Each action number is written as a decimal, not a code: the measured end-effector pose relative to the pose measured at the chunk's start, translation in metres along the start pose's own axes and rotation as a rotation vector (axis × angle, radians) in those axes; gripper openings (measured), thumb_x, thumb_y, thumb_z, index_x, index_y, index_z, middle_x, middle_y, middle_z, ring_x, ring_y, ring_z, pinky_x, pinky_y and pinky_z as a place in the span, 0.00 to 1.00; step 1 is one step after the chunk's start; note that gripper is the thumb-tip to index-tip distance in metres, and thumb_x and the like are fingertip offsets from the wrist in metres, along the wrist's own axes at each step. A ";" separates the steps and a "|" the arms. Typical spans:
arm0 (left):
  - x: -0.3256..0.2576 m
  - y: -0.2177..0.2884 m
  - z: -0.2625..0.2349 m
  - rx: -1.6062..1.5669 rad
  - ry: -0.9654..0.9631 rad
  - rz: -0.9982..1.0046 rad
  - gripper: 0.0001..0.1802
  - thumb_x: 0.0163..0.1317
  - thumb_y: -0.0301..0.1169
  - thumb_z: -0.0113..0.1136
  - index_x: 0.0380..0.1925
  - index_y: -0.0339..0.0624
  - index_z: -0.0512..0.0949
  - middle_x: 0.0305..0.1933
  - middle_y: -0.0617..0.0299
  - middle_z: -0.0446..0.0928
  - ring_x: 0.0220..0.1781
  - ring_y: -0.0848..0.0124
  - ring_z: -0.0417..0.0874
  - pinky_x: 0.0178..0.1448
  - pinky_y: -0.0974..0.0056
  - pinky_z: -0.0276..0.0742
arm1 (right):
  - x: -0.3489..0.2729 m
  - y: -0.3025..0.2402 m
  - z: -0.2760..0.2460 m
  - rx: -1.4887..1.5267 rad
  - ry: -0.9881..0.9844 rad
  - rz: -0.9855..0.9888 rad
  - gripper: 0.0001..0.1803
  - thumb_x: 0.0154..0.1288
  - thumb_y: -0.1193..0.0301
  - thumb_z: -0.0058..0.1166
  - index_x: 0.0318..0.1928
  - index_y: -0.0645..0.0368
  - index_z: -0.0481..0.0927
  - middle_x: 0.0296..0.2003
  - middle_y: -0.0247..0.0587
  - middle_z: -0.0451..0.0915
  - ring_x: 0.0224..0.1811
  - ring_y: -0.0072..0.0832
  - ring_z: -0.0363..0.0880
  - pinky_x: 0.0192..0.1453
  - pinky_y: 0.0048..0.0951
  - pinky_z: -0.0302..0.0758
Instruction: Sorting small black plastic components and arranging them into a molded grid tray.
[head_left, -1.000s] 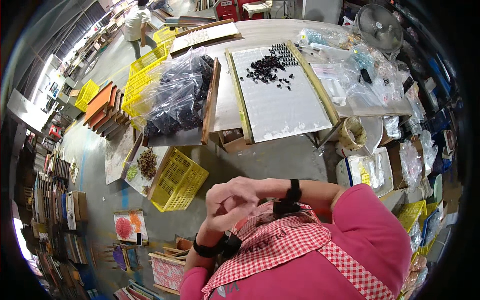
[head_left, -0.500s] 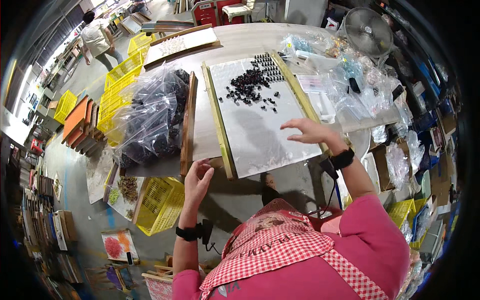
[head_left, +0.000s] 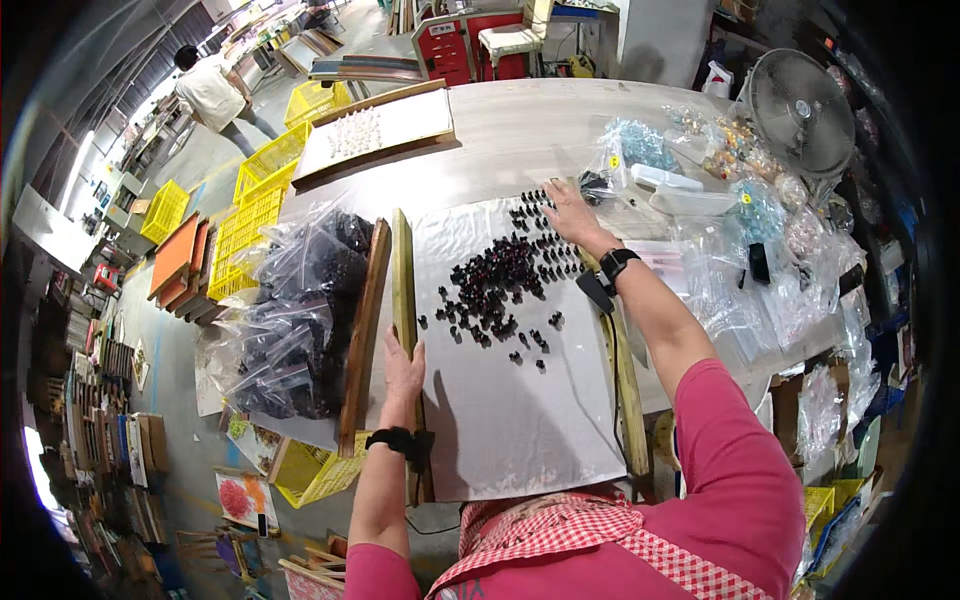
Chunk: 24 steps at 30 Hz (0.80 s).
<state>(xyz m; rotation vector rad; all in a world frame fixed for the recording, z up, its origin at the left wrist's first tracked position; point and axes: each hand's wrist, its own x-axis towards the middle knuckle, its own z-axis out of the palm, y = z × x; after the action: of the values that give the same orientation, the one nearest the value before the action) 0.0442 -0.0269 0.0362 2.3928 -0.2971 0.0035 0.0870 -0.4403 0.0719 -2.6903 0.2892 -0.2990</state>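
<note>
A wooden-framed tray (head_left: 403,290) with a white liner lies in front of me, with several small dark beads (head_left: 498,283) scattered over its far half. My left hand (head_left: 403,372) rests flat on the tray's left wooden rail, fingers together, holding nothing. My right hand (head_left: 571,213) reaches to the far right corner of the tray, fingers spread on the liner next to the beads. Both wrists wear black bands.
Clear bags of dark beads (head_left: 295,320) pile up left of the tray. Bags of coloured beads (head_left: 740,190) and a fan (head_left: 800,110) crowd the right. A second tray (head_left: 375,128) lies at the table's far end. Yellow crates (head_left: 250,215) stand on the floor; a person (head_left: 212,92) walks far left.
Both hands left my chest and went out to the tray: the left onto the left rail, the right forward to the far right corner. My view moved closer over the tray.
</note>
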 end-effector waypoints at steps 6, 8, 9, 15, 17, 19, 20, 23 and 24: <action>-0.004 -0.008 0.000 0.006 -0.070 -0.041 0.36 0.63 0.29 0.55 0.67 0.38 0.50 0.64 0.36 0.62 0.65 0.42 0.64 0.67 0.51 0.61 | 0.062 0.024 0.057 -0.163 0.058 0.015 0.29 0.70 0.52 0.39 0.68 0.46 0.62 0.70 0.47 0.56 0.75 0.44 0.46 0.76 0.47 0.41; 0.000 0.001 -0.016 0.145 -0.157 0.030 0.38 0.62 0.31 0.57 0.68 0.38 0.51 0.67 0.37 0.57 0.69 0.43 0.58 0.71 0.53 0.57 | 0.069 0.021 0.067 -0.177 0.052 0.025 0.29 0.70 0.51 0.38 0.68 0.45 0.62 0.71 0.44 0.55 0.75 0.44 0.46 0.77 0.47 0.41; 0.006 0.020 -0.030 0.151 -0.166 0.033 0.38 0.62 0.31 0.57 0.68 0.38 0.51 0.67 0.37 0.57 0.69 0.43 0.58 0.71 0.53 0.57 | 0.069 0.024 0.071 -0.212 0.053 0.043 0.29 0.70 0.49 0.37 0.68 0.43 0.62 0.71 0.42 0.55 0.75 0.44 0.46 0.77 0.47 0.40; 0.106 0.166 -0.063 0.027 -0.695 0.516 0.36 0.63 0.37 0.59 0.66 0.37 0.56 0.68 0.42 0.60 0.71 0.51 0.60 0.72 0.55 0.57 | 0.065 0.037 0.078 -0.144 0.083 0.044 0.26 0.71 0.50 0.37 0.63 0.44 0.71 0.68 0.43 0.63 0.74 0.46 0.49 0.76 0.48 0.43; 0.140 0.195 -0.021 -0.110 -0.664 0.618 0.34 0.64 0.38 0.56 0.65 0.33 0.57 0.65 0.39 0.62 0.68 0.48 0.63 0.71 0.54 0.59 | 0.058 0.051 0.075 -0.062 0.064 0.079 0.24 0.70 0.53 0.40 0.60 0.48 0.74 0.66 0.43 0.65 0.73 0.44 0.52 0.75 0.44 0.49; 0.172 0.198 0.033 -0.063 -0.441 0.655 0.32 0.65 0.38 0.54 0.63 0.33 0.59 0.66 0.40 0.61 0.70 0.49 0.60 0.71 0.54 0.58 | 0.059 0.046 0.077 0.013 0.108 0.028 0.22 0.68 0.56 0.44 0.56 0.52 0.78 0.63 0.44 0.68 0.72 0.42 0.55 0.74 0.41 0.53; 0.189 0.193 0.068 0.006 -0.372 0.667 0.32 0.66 0.39 0.52 0.65 0.34 0.58 0.69 0.41 0.59 0.72 0.50 0.58 0.73 0.55 0.56 | 0.056 0.046 0.078 0.046 0.164 0.016 0.20 0.67 0.58 0.48 0.53 0.53 0.80 0.61 0.44 0.72 0.70 0.42 0.58 0.73 0.39 0.55; 0.234 0.166 0.140 0.149 -0.291 0.651 0.33 0.68 0.42 0.47 0.67 0.36 0.55 0.71 0.43 0.55 0.74 0.52 0.54 0.74 0.56 0.53 | 0.058 0.038 0.086 0.176 0.216 -0.034 0.17 0.65 0.60 0.52 0.50 0.53 0.81 0.58 0.45 0.74 0.69 0.41 0.61 0.72 0.40 0.57; 0.242 0.163 0.158 0.205 -0.295 0.622 0.33 0.69 0.43 0.45 0.68 0.35 0.54 0.72 0.44 0.54 0.75 0.52 0.52 0.75 0.57 0.51 | 0.056 0.041 0.086 0.181 0.264 -0.074 0.17 0.61 0.65 0.55 0.50 0.54 0.81 0.56 0.46 0.75 0.65 0.41 0.66 0.70 0.39 0.61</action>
<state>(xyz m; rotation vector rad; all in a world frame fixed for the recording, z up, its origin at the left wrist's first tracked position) 0.2325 -0.3004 0.0469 2.3974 -1.2182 -0.0332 0.1558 -0.4577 -0.0130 -2.4857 0.2271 -0.6725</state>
